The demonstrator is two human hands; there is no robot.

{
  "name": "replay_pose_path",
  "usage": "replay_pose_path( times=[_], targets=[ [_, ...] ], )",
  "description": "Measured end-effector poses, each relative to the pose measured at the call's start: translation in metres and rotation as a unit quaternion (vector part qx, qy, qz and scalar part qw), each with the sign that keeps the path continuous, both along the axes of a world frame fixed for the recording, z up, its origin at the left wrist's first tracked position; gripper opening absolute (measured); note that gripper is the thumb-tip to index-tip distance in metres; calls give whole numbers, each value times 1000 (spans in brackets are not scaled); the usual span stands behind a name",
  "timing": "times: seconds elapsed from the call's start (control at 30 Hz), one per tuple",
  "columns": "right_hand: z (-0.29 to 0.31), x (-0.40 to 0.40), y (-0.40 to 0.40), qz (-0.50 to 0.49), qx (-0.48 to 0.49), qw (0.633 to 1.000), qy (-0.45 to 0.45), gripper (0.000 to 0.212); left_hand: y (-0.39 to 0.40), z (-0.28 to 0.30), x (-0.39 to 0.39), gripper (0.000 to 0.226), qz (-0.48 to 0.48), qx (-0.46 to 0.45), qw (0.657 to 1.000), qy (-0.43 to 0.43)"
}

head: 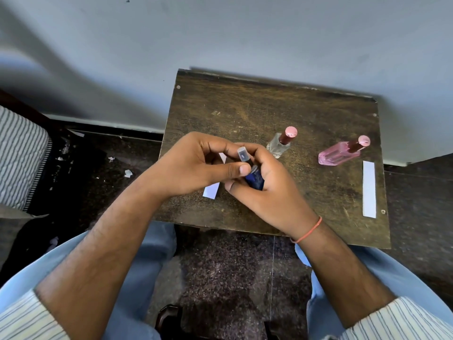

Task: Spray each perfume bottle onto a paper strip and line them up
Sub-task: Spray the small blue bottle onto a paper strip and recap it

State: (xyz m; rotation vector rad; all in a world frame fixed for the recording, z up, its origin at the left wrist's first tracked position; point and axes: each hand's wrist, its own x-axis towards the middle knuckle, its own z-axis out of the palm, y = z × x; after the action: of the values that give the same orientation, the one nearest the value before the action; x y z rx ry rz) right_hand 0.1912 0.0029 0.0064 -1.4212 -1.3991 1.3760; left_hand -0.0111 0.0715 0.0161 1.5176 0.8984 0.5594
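A blue bottle (255, 180) is gripped in the right hand (267, 185) over the near part of the table (245, 114), most of its body hidden by the fingers, while its clear cap (242, 153) is pinched by the left hand (196, 165); whether the cap is seated cannot be told. A paper strip (212, 190) is largely covered beneath the hands, and a second strip (369, 189) lies bare at the right edge. Farther back a clear bottle (279, 145) and a pink bottle (339, 154) are seen, pink-capped, with no label readable.
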Motion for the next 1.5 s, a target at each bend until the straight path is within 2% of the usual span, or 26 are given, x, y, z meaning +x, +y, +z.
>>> replay_pose_path(
  times=[0.13, 0.3, 0.43, 0.57, 0.7, 0.8, 0.9, 1.1, 1.5],
  targets=[
    [1, -6, 6, -29, -6, 999, 30, 46, 5, 0, -12, 27, 33, -3, 999, 8],
    [1, -5, 9, -46, 45, 997, -42, 29, 5, -4, -26, 23, 69, 49, 996, 23],
    [-3, -4, 10, -39, 68, 993, -86, 31, 0, -3, -30, 26, 74, 59, 995, 41],
    [-10, -3, 13, -60, 93, 989, -96, 33, 0, -10, -40, 22, 93, 113, 978, 145],
    [-18, -5, 13, -116, 116, 984, -73, 34, 0, -17, -50, 50, 30, 203, 942, 264],
    [-18, -7, 13, -153, 128, 977, -73, 30, -5, -19, -51, 59, -8, 223, 920, 321],
    [-17, -10, 14, -167, 137, 972, -97, 33, -8, -18, -49, 63, -20, 221, 915, 335],
    [-20, -13, 15, -178, 156, 962, -137, 23, -9, -18, -43, 65, -22, 230, 900, 369],
    [-18, -25, 28, -149, 164, 956, -191, 25, -13, -16, -41, 68, -13, 247, 895, 372]
  ],
)
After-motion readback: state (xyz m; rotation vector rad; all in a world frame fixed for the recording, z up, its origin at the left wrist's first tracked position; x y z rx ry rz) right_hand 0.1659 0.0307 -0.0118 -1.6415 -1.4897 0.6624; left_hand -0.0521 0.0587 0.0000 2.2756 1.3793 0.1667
